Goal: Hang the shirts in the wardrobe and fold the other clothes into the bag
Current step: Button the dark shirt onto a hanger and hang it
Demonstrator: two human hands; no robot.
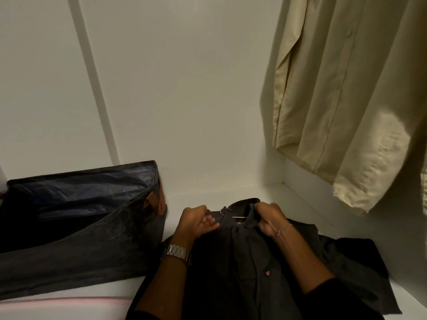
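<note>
Closest to the camera is the dark shirt, spread front-up on the white shelf of the wardrobe, collar pointing away from the person, with a small red logo patch on the chest. Going by size, the next big thing is the cream shirt, already hanging up on the right, so one shirt looks done. On the left sits the dark bag, unzipped with its mouth gaping, just beside the dark shirt's sleeve; can't tell what, if anything, is folded inside. Then the hands, both up at the collar: the left hand has its fingers curled in on the left side of the collar, and the right hand is bunched tight around the right side of it. Between them a thin metal hanger peeks out of the neck opening, mostly hidden. So the step in hand seems to be getting this shirt seated on its hanger. Next move probably calls for squaring the shoulders on the wire, then lifting by the hook without the collar sliding off; the rail itself is out of view. Room-wise it's a dim white wardrobe interior with plain back panels and a smooth shelf. Smallest bits: a metal watch on the left wrist and a thin bracelet on the right.
</note>
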